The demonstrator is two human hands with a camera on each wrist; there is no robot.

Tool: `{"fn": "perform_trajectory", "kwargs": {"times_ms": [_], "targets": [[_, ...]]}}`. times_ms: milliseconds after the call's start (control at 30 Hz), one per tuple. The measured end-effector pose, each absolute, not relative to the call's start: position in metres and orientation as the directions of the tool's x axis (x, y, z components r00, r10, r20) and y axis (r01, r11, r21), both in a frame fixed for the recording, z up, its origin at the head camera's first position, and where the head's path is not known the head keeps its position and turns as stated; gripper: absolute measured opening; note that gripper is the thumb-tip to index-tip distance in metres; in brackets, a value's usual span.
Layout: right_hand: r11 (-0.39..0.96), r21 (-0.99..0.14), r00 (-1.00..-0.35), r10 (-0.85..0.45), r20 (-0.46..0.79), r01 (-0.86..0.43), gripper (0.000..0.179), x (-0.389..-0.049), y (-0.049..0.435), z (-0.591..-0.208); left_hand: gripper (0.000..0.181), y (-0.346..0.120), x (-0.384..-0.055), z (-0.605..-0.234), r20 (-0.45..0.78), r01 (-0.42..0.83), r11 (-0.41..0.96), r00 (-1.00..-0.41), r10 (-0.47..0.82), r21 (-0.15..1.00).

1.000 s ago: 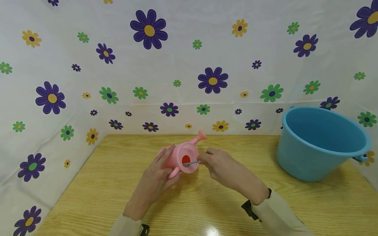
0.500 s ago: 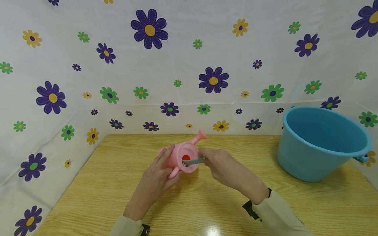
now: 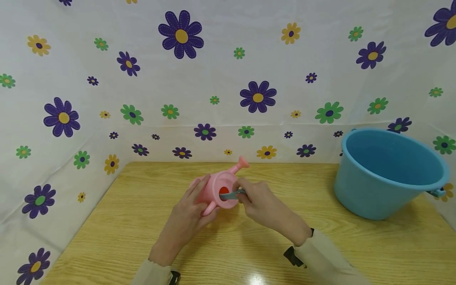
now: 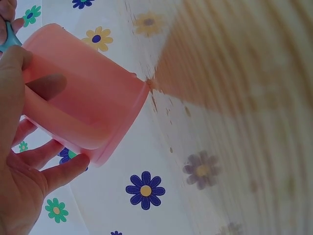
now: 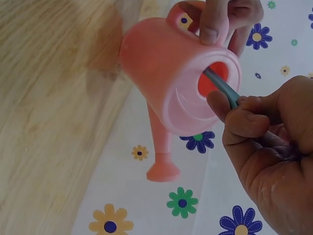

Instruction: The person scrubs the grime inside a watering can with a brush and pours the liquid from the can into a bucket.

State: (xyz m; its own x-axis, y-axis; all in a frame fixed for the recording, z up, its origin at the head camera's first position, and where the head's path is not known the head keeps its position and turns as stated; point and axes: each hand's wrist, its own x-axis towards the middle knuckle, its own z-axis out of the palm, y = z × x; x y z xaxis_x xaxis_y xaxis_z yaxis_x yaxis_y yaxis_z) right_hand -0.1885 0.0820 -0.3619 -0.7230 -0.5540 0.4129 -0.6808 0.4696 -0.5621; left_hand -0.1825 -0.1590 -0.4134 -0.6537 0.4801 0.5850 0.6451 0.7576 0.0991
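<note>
A pink watering can [image 3: 210, 194] leans on its base edge, its mouth turned towards me and its spout pointing up and right in the head view. My left hand [image 3: 189, 209] holds it by the handle side, fingers spread over the body. My right hand [image 3: 263, 204] pinches a slim blue-grey tool [image 5: 224, 88] with a curved handle. The tool's far end reaches into the mouth and is hidden, so I cannot tell its kind. An orange-red rounded patch [image 5: 209, 87] shows inside the mouth, behind the tool.
A large light-blue bucket [image 3: 372, 198] with a handle stands on the right of the wooden table [image 3: 117, 221]. Behind and along the sides hangs a white sheet [image 3: 221, 23] printed with purple, green and yellow flowers.
My right hand has shifted slightly left, towards the can. The tool has turned to show more of its width, and its end has gone deeper into the mouth. The left hand stays put.
</note>
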Motion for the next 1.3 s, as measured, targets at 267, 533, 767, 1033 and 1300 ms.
{"fn": "perform_trajectory", "kwargs": {"times_ms": [267,533,767,1033,1300], "targets": [[0.477,-0.561,-0.73,-0.536,0.424,-0.676,0.011,-0.188,0.074,-0.37,0.031,-0.159,-0.181,-0.414,0.586,0.65,0.753,-0.649,0.484,0.098],[0.488,-0.514,-0.707,-0.534,0.465,-0.706,0.011,-0.189,0.07,-0.373,0.033,-0.159,-0.18,-0.414,0.586,0.649,0.752,-0.655,0.477,0.112],[0.5,-0.502,-0.708,-0.517,0.481,-0.706,0.01,-0.19,0.068,-0.373,0.033,-0.16,-0.18,-0.412,0.585,0.647,0.755,-0.655,0.479,0.106],[0.472,-0.582,-0.746,-0.49,0.451,-0.662,0.01,-0.189,0.07,-0.372,0.033,-0.16,-0.18,-0.412,0.584,0.651,0.754,-0.649,0.488,0.094],[0.491,-0.629,-0.794,-0.448,0.411,-0.603,0.01,-0.185,0.079,-0.369,0.033,-0.159,-0.18,-0.412,0.572,0.637,0.764,-0.667,0.476,0.107]]}}
